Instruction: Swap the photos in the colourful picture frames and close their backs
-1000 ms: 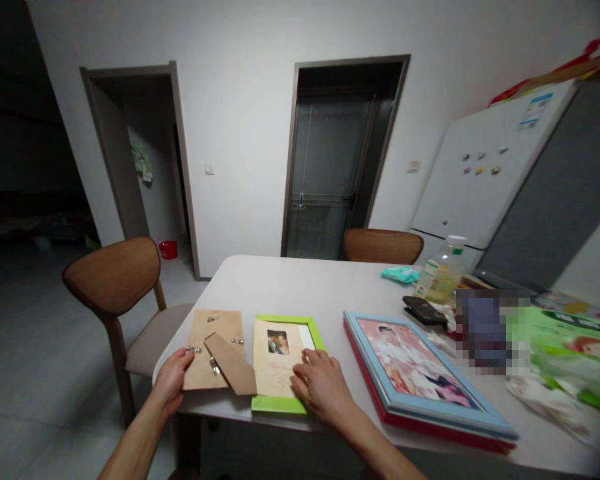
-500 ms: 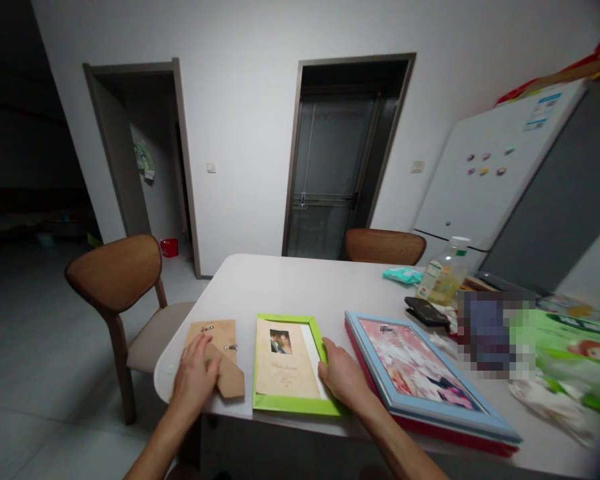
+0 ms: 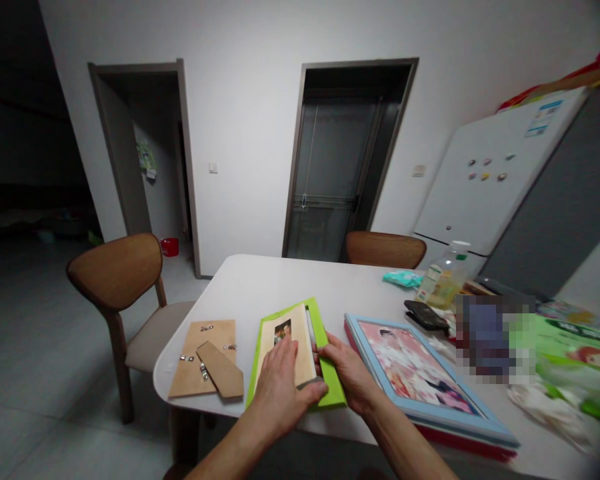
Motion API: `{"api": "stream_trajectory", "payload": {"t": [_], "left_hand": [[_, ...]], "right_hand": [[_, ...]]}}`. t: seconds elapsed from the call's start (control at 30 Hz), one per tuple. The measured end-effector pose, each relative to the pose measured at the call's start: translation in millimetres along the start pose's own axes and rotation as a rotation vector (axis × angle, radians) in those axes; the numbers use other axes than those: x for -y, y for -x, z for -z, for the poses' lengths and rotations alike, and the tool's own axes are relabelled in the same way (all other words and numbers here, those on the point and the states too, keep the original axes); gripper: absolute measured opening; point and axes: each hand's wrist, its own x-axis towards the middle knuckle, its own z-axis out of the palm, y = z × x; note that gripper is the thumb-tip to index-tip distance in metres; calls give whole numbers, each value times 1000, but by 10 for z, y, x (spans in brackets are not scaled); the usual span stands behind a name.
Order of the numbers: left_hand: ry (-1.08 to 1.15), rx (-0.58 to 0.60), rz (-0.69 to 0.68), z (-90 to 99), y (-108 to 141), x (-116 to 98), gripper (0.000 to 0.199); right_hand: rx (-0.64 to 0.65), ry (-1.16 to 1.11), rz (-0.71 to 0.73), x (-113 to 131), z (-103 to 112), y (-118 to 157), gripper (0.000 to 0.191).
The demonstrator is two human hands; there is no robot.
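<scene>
A green picture frame (image 3: 325, 365) is tilted up off the table at its right side. My right hand (image 3: 353, 373) grips its right edge, with fingertips reaching in through the opening. Inside the frame lies a cream card with a small photo (image 3: 280, 328), shifted so that a gap shows along its right side. My left hand (image 3: 283, 373) rests on the card, fingers stretched out flat and thumb near the lower right corner. Left of the frame, a brown backing board (image 3: 190, 381) with metal clips and a stand leg (image 3: 223, 370) lies on the table.
Right of my hands, a blue-framed picture (image 3: 430, 373) lies on a red item. Beyond it are a black phone-like object (image 3: 425, 315), a clear bottle (image 3: 445, 277) and a green package (image 3: 575, 347). Wooden chairs (image 3: 117, 270) stand at the white table (image 3: 280, 273).
My left hand has moved right from the backing board onto the card. The green frame's right side has been raised by my right hand, and the card has shifted inside it.
</scene>
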Motion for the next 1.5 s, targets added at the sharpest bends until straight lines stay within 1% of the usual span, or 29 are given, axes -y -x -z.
{"api": "stream_trajectory", "payload": {"t": [0.07,0.13,0.17,0.2,0.27,0.33,0.37,0.43,0.5,0.53,0.6,0.7,0.87,1.0,1.1,1.17,1.23,1.3,1.4,1.43,1.5], "left_hand": [[-14,-23,-79,17,-49,-91,55],[-25,-64,-142,92,-85,-142,45],[-28,-107,-144,156,-97,-142,42],[-24,-165,-120,234,-105,-119,40],[2,-304,-18,419,-100,-1,38],[52,-414,96,595,-54,207,36],[91,-450,160,663,-14,332,36],[210,-482,304,744,92,590,38],[351,-482,456,751,207,808,40],[418,-472,506,735,257,890,41],[514,-450,552,690,330,992,42],[542,-431,561,650,364,1031,46],[488,-399,581,691,350,986,45],[456,-394,566,707,355,964,43],[477,-417,564,699,362,967,42],[484,-431,550,699,362,950,43],[460,-441,500,705,351,885,46],[386,-462,421,704,319,754,47],[252,-502,295,645,227,450,44],[220,-498,259,601,190,339,44],[168,-441,158,474,122,138,45]], "right_hand": [[1,-28,-5,52,-30,2,37],[-9,28,8,83,-17,-16,36],[-22,77,23,88,5,-31,35],[-40,129,39,84,37,-48,34],[-71,248,62,45,128,-85,32],[-105,386,67,-37,242,-119,36],[-140,475,69,-91,303,-133,41],[-237,703,83,-209,419,-154,52],[-322,961,108,-322,517,-164,57],[-340,1083,126,-371,556,-167,56],[-334,1269,162,-447,610,-169,54],[-300,1427,193,-509,642,-173,51],[-286,1546,244,-550,634,-179,45],[-294,1593,325,-581,593,-156,40],[-314,1572,391,-599,487,-113,41],[-247,1499,414,-609,368,-83,41],[-138,1383,419,-614,223,-65,40],[-56,1236,422,-600,72,-68,39],[-10,974,383,-504,-122,-98,42],[-9,879,353,-447,-170,-108,45],[-30,681,264,-307,-233,-116,50]]}}
